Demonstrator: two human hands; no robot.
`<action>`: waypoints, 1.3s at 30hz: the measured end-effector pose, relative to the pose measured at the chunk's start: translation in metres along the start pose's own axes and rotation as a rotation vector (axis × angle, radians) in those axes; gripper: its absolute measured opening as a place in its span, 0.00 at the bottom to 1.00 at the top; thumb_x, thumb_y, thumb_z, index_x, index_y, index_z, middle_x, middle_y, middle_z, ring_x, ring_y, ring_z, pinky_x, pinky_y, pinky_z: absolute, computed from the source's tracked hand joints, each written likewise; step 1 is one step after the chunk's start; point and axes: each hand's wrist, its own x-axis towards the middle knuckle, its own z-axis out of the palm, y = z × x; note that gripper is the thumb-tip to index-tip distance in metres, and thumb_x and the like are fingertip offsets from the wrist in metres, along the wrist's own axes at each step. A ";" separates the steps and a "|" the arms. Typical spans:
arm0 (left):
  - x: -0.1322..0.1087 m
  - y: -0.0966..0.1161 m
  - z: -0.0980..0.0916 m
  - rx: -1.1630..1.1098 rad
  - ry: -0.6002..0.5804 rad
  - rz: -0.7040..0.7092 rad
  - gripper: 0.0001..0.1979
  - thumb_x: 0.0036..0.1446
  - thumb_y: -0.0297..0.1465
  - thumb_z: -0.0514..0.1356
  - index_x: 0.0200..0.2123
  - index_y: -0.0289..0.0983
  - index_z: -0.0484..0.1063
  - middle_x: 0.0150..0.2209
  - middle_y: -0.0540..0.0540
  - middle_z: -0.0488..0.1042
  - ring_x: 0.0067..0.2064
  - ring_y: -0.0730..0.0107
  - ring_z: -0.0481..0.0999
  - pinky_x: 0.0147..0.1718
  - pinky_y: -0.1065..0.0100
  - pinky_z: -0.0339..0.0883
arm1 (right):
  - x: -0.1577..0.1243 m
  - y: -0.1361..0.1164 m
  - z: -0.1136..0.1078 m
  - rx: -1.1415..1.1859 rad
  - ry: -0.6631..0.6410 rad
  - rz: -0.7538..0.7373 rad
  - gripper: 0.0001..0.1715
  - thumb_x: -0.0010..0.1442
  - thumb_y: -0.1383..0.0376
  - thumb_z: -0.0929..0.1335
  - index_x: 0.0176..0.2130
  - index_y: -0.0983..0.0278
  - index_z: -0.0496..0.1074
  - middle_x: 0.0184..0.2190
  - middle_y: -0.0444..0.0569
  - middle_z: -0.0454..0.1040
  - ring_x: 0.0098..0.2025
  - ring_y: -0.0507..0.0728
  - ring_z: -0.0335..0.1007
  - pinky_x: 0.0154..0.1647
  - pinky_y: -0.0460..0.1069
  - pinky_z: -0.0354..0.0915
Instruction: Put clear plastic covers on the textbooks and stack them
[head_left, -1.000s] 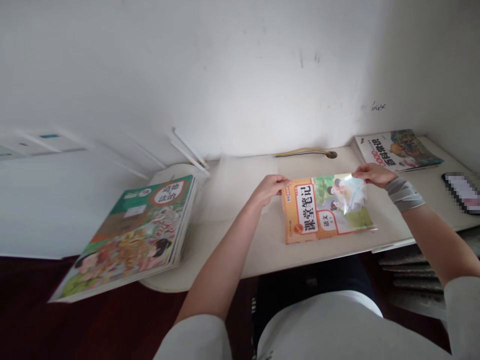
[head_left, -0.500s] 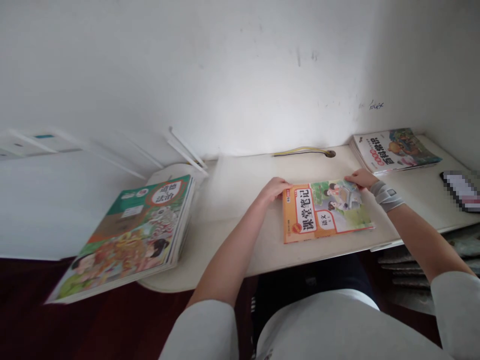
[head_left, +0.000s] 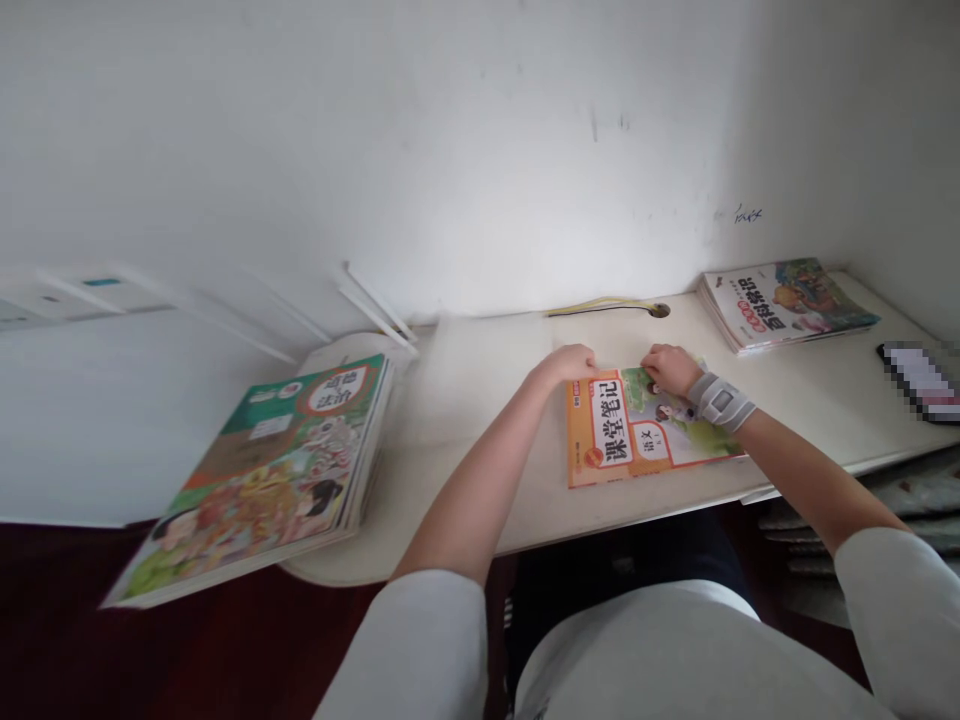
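Note:
An orange and green book (head_left: pixel 626 440) with large characters on its cover lies flat on the white desk (head_left: pixel 472 400) in front of me. My left hand (head_left: pixel 574 362) is curled on the book's far left corner. My right hand (head_left: pixel 670 368), with a grey band (head_left: pixel 721 402) on its wrist, has its fingers bent down on the middle of the book's far edge. The two hands are close together, and I cannot make out what lies under the fingertips.
A stack of colourful books (head_left: pixel 277 470) hangs over the desk's left end. Another stack of books (head_left: pixel 784 300) lies at the far right by the wall. A dark phone-like object (head_left: pixel 922 380) is at the right edge. A yellow cable (head_left: pixel 607 304) runs along the wall.
My right hand has slid left along the book's far edge, from the right corner to the middle. The book, earlier raised at its far edge, now lies flat. My left hand stays on the left corner.

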 end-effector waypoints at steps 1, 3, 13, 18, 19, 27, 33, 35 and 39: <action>0.001 0.005 0.001 0.001 -0.001 0.026 0.08 0.43 0.33 0.60 0.20 0.35 0.75 0.23 0.45 0.76 0.29 0.67 0.73 0.28 0.71 0.58 | 0.002 -0.001 0.002 0.011 0.008 -0.016 0.17 0.61 0.63 0.61 0.44 0.65 0.74 0.39 0.55 0.74 0.41 0.55 0.68 0.42 0.47 0.58; 0.004 0.016 0.007 -0.001 0.009 0.074 0.09 0.47 0.33 0.58 0.25 0.36 0.77 0.28 0.46 0.78 0.30 0.68 0.73 0.29 0.72 0.58 | 0.005 0.000 0.005 0.034 0.027 -0.042 0.17 0.62 0.64 0.61 0.43 0.65 0.75 0.39 0.54 0.74 0.41 0.55 0.68 0.42 0.46 0.58; 0.024 0.034 0.030 -0.017 0.129 0.102 0.10 0.51 0.30 0.58 0.35 0.37 0.77 0.33 0.47 0.78 0.34 0.69 0.75 0.33 0.73 0.63 | 0.015 0.010 0.021 0.170 0.104 -0.069 0.15 0.61 0.67 0.61 0.39 0.63 0.76 0.36 0.50 0.73 0.39 0.53 0.68 0.42 0.45 0.59; 0.005 0.045 0.043 0.069 0.262 0.086 0.12 0.56 0.27 0.52 0.37 0.36 0.76 0.38 0.42 0.74 0.39 0.64 0.73 0.39 0.67 0.63 | 0.015 0.008 0.030 0.221 0.162 -0.019 0.15 0.60 0.69 0.60 0.41 0.66 0.75 0.38 0.51 0.73 0.40 0.53 0.67 0.45 0.45 0.58; 0.000 0.048 0.048 0.090 0.294 0.085 0.13 0.57 0.26 0.51 0.38 0.36 0.75 0.40 0.40 0.73 0.41 0.63 0.72 0.41 0.65 0.63 | 0.015 0.008 0.031 0.224 0.176 -0.002 0.15 0.60 0.70 0.60 0.41 0.66 0.74 0.38 0.51 0.73 0.41 0.53 0.67 0.45 0.45 0.58; -0.028 0.031 0.076 0.155 0.442 0.079 0.17 0.63 0.34 0.46 0.47 0.35 0.70 0.44 0.39 0.68 0.48 0.60 0.65 0.50 0.61 0.58 | 0.009 0.029 0.035 0.187 0.271 0.181 0.15 0.59 0.71 0.59 0.40 0.67 0.71 0.37 0.55 0.71 0.40 0.57 0.65 0.43 0.48 0.58; -0.040 -0.005 0.068 0.143 0.472 -0.025 0.16 0.62 0.33 0.47 0.42 0.35 0.73 0.42 0.39 0.68 0.47 0.61 0.65 0.50 0.61 0.58 | -0.012 0.059 0.029 0.065 0.286 0.379 0.16 0.61 0.68 0.58 0.43 0.67 0.71 0.40 0.58 0.70 0.40 0.59 0.65 0.38 0.50 0.58; -0.042 -0.009 0.062 0.133 0.457 -0.064 0.16 0.62 0.33 0.47 0.40 0.35 0.74 0.41 0.39 0.69 0.46 0.61 0.67 0.49 0.61 0.59 | -0.015 0.061 0.028 0.011 0.267 0.432 0.16 0.62 0.67 0.58 0.44 0.65 0.70 0.42 0.57 0.70 0.40 0.59 0.66 0.37 0.49 0.58; -0.038 -0.008 0.049 0.090 0.411 -0.155 0.15 0.60 0.31 0.48 0.38 0.33 0.73 0.39 0.37 0.71 0.44 0.59 0.70 0.45 0.61 0.61 | -0.015 0.056 0.026 -0.007 0.235 0.469 0.17 0.63 0.66 0.56 0.46 0.64 0.69 0.44 0.57 0.69 0.40 0.59 0.67 0.35 0.49 0.58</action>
